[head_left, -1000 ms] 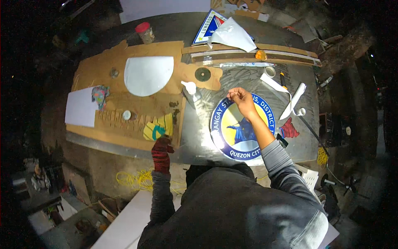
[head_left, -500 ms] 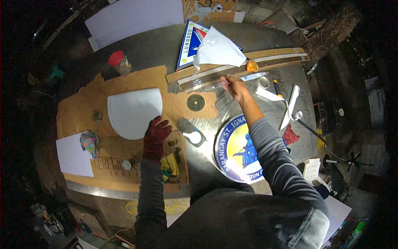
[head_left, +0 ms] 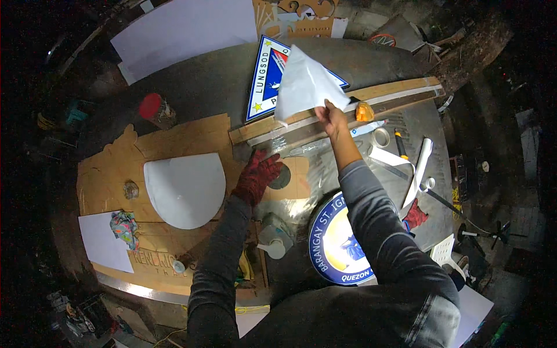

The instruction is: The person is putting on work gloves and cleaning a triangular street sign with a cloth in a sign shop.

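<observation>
Just above the middle of the frame, the right hand [head_left: 329, 118] is pinching the lower corner of a creased white sheet [head_left: 303, 86], its fingers closed on the edge while the sheet is standing up in stiff, angular folds. The sheet is covering part of a triangular sign [head_left: 266, 78] with a blue border and yellow stars, lying flat on the grey desk [head_left: 197, 81]. Just below the hand, a long wooden strip [head_left: 400, 88] is running across the upper right.

The left hand [head_left: 259, 174], in a dark red knitted glove, is pressing down with fingers spread, holding nothing, at the edge of a brown cardboard panel [head_left: 174, 142] beside a small dark disc [head_left: 282, 177]. A smooth white half-round piece [head_left: 184, 188] is resting on that cardboard. Lower centre, a round glossy blue-rimmed sign [head_left: 333, 246] is lying partly under the right sleeve. A red-capped jar [head_left: 155, 110] is standing at upper left.
</observation>
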`<action>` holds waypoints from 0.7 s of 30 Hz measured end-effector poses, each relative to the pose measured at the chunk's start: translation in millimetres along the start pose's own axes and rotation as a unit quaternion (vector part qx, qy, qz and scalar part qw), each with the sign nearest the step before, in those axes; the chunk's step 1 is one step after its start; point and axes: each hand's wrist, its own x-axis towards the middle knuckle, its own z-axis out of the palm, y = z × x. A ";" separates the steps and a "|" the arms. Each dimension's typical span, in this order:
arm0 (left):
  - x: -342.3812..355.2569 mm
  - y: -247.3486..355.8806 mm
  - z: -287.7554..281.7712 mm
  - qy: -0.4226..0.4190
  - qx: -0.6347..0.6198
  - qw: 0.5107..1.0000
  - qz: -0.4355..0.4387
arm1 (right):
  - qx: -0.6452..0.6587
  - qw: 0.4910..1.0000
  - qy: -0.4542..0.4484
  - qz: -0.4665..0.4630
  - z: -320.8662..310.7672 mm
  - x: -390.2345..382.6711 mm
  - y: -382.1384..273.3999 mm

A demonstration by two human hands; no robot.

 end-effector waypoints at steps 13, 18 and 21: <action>-21.6 -11.2 102.2 0.014 0.098 0.995 0.022 | 0.070 0.946 -0.317 0.011 -8.0 -311.3 -38.2; -97.7 31.7 185.1 -0.063 0.169 0.978 0.105 | 0.057 0.917 -0.392 -0.048 -34.5 -370.4 -68.8; -136.0 69.9 218.1 -0.041 0.445 0.821 0.355 | 0.018 0.907 -0.410 -0.093 -52.0 -389.4 -88.4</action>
